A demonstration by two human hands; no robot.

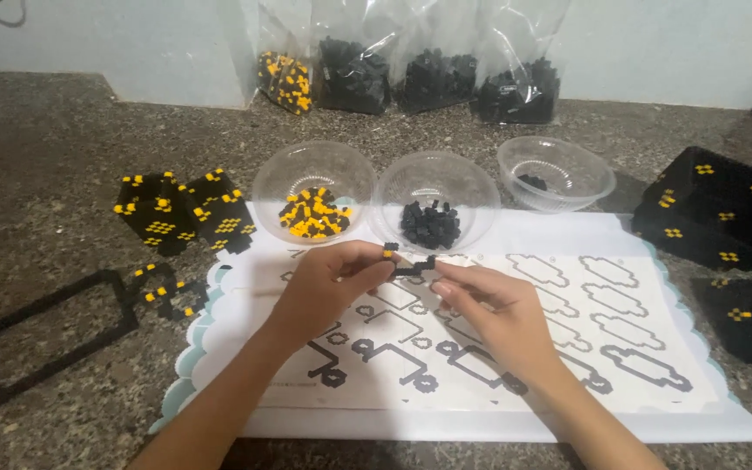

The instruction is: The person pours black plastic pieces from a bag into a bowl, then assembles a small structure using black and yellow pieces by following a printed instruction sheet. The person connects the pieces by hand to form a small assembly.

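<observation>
1. The small black bead strip (411, 265) sits between the two hands, held up above the white pattern sheet (567, 348) and just in front of the two nearer bowls.
2. Its long axis runs roughly left to right, stepping slightly down toward the middle — one end carries a yellow bead (387, 253) at the left hand's fingertips.
3. The left hand (332, 283) is pinched on that yellow-tipped end, thumb and fingers closed around it.
4. The right hand (489, 305) meets the strip's other end with its fingertips; it looks pinched on it, though the contact is small and partly hidden.
5. Both hands are close together, nearly touching, so neither is clearly nearer — the strip bridges them.
6. The clear bowl of yellow and black beads (313, 213) lies just beyond the left hand; the clear bowl of black beads (433, 222) lies just beyond the strip, nearer the right hand.
7. A third, nearly empty bowl (555, 174) stands further right on the counter (45, 157), well apart from both hands.
</observation>
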